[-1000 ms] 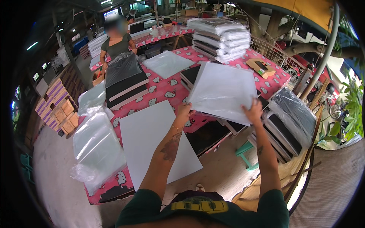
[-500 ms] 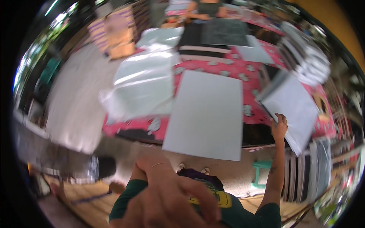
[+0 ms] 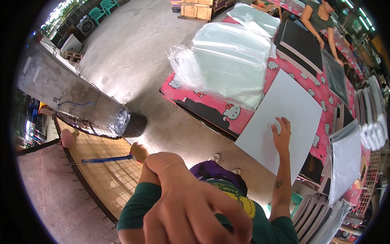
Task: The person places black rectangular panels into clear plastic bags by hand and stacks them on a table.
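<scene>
A large white sheet (image 3: 298, 99) lies at an angle on the table, one corner reaching past the near edge. My right hand (image 3: 281, 134) is over its near part, open with fingers apart and holding nothing; it seems to touch the surface. My left hand (image 3: 195, 205) is raised close to the view at the bottom, fingers bent. Its fingertips are out of sight, so anything in them is hidden. Right of the sheet is a stack of white sheets in clear plastic (image 3: 345, 158). Clear plastic sleeves (image 3: 229, 61) are piled to its left.
The table has a pink patterned cover (image 3: 235, 116). Black boards (image 3: 300, 44) are stacked at its far side, near another person (image 3: 319, 24). A brush with a blue handle (image 3: 109, 159) rests on a mesh surface at left. A grey column (image 3: 77, 93) and more wrapped boards (image 3: 321, 219) stand nearby.
My right hand has left the wrapped stack and moved left onto the white sheet. The view has turned left, showing more floor and the column. My left hand stays raised and bent.
</scene>
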Demonstrator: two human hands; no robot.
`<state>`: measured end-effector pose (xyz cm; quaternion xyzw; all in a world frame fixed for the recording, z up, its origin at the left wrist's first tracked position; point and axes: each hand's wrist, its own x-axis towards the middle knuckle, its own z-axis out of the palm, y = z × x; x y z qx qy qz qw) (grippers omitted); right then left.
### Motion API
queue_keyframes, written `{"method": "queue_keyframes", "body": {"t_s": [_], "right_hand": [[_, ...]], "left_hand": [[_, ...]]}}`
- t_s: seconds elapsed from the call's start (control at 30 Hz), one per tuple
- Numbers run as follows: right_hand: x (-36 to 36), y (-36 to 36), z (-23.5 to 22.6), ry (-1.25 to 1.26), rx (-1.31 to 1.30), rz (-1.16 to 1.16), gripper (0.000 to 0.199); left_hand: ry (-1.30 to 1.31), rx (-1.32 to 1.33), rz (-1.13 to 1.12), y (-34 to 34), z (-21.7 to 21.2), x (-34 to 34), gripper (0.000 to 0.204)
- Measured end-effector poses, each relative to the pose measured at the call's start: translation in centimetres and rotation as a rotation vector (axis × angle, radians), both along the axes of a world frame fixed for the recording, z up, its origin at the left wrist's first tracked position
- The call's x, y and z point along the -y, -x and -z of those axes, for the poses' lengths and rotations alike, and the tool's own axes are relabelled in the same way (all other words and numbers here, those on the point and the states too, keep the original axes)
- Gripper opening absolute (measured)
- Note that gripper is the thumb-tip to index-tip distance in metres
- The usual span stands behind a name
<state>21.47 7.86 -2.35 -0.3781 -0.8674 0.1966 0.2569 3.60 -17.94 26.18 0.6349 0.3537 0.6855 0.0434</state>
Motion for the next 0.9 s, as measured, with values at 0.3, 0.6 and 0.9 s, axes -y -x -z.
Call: {"method": "queue_keyframes", "body": {"t_s": [0.3,0.6,0.9], "right_hand": [[4.3,2.7,-5.1,0.157,-0.251,-0.212,0.047],[0.3,-0.8,-14.1,0.747,-0.694,-0.505,0.053],[1.1,-14.1,-15.2,0.593,-0.574,-0.227,0.051]], "left_hand": [[1.0,-0.956,-0.896,24.6,26.8,-8.3,0.03],[0.861,-0.667,0.439,9.9,11.9,-11.7,0.028],[0.924,0.641,0.468,5.4,10.7,-15.8,0.037]]}}
